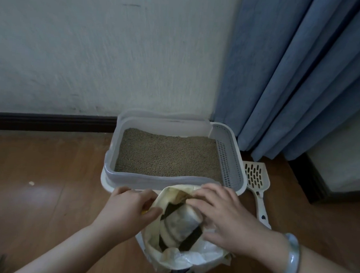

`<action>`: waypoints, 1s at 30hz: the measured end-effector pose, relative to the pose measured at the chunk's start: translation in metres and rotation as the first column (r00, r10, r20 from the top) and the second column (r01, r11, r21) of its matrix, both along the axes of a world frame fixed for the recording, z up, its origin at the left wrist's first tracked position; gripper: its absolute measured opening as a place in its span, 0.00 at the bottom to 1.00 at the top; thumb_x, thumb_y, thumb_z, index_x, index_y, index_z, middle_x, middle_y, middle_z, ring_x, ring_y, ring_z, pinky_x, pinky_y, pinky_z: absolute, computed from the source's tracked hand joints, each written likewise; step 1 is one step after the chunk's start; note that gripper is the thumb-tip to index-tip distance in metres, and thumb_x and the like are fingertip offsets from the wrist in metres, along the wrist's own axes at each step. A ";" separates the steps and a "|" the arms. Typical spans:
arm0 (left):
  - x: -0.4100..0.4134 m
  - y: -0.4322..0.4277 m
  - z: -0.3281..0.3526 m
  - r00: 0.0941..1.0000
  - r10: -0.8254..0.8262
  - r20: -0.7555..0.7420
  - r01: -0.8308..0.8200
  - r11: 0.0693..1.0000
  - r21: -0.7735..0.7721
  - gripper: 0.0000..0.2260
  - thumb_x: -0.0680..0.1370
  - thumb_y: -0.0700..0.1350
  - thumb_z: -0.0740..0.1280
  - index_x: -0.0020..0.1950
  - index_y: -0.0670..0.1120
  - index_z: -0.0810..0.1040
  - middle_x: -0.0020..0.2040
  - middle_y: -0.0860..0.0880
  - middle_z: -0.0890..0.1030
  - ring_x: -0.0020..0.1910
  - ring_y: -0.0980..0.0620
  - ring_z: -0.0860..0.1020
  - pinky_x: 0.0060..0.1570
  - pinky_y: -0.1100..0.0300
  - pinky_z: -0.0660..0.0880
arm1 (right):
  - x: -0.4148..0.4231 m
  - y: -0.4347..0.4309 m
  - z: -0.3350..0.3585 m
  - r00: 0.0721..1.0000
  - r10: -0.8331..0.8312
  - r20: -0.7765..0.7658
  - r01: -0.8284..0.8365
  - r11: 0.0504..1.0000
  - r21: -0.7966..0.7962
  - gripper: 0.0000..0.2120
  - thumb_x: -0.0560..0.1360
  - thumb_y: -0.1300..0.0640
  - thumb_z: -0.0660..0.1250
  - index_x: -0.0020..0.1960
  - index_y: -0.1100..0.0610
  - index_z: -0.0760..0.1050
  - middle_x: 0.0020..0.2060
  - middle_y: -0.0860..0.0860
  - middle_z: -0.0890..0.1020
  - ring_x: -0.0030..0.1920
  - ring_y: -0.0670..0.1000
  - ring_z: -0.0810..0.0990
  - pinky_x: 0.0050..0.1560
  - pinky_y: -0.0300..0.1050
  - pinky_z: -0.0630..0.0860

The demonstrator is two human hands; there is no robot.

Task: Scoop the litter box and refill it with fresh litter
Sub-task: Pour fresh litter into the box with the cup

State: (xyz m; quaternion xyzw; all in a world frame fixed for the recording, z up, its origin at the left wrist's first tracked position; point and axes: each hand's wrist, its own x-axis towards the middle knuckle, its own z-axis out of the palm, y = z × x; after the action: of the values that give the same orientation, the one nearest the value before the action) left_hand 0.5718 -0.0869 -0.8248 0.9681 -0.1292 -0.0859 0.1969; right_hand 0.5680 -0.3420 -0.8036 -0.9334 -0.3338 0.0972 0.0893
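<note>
- Litter box [111, 166] stood on the wooden floor [48, 202], back edge against the wall [96, 50].
- Tan litter [166, 156] covered the box bottom in a fairly even layer.
- Slotted grille section [225, 157] ran along the box's right side.
- Cream bag [173, 189] stood upright just in front of the box's near rim, mouth open. Folded pale and dark material showed inside; what it was could not be told.
- Left hand [130, 206] sat in front of the box's near left corner, fingers curled around the bag's left rim, gripping it.
- Right hand [225, 218] lay over the bag's right side in front of the box, fingers bent onto the far rim. Grip or mere press: cannot tell.
- Pale bracelet [291, 259] was on the right wrist.
- White slotted scoop [255, 176] lay flat on the floor just right of the box, handle pointing away from the wall.
- Blue curtain [291, 79] hung behind and right of the box.
- Dark skirting board [51, 122] ran left from the box along the wall.
- A small pale crumb [31, 183] lay on the floor well left of the box.
</note>
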 end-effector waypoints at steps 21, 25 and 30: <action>-0.007 0.067 0.064 0.961 0.229 -0.157 -0.182 0.947 0.266 0.07 0.76 0.46 0.60 0.39 0.52 0.74 0.38 0.53 0.78 0.37 0.54 0.77 0.35 0.61 0.72 | 0.007 0.032 0.043 0.605 -0.371 -0.704 0.670 0.716 0.198 0.06 0.71 0.65 0.69 0.44 0.56 0.78 0.32 0.50 0.81 0.27 0.46 0.79 0.28 0.39 0.74; -0.009 0.121 0.099 0.925 0.368 -0.096 -0.327 0.899 0.290 0.10 0.75 0.46 0.61 0.33 0.52 0.72 0.35 0.54 0.78 0.36 0.54 0.76 0.33 0.60 0.70 | 0.016 0.087 0.056 0.645 -0.280 -0.711 0.622 0.732 0.277 0.08 0.69 0.66 0.69 0.45 0.56 0.77 0.32 0.50 0.80 0.26 0.46 0.78 0.27 0.40 0.74; 0.020 0.195 0.135 0.832 0.554 -0.019 -0.511 0.780 0.362 0.08 0.74 0.46 0.60 0.43 0.55 0.78 0.40 0.55 0.79 0.40 0.53 0.77 0.37 0.60 0.74 | 0.046 0.172 0.071 0.649 -0.196 -0.735 0.647 0.649 0.399 0.07 0.69 0.68 0.69 0.43 0.59 0.76 0.32 0.52 0.79 0.27 0.49 0.79 0.29 0.45 0.78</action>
State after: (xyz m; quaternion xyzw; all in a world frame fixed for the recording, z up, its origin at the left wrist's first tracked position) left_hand 0.5921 0.1084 -0.6898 0.9766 0.1795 -0.1078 0.0499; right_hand 0.6140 -0.1705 -0.7322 -0.8081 -0.0510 0.2614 0.5254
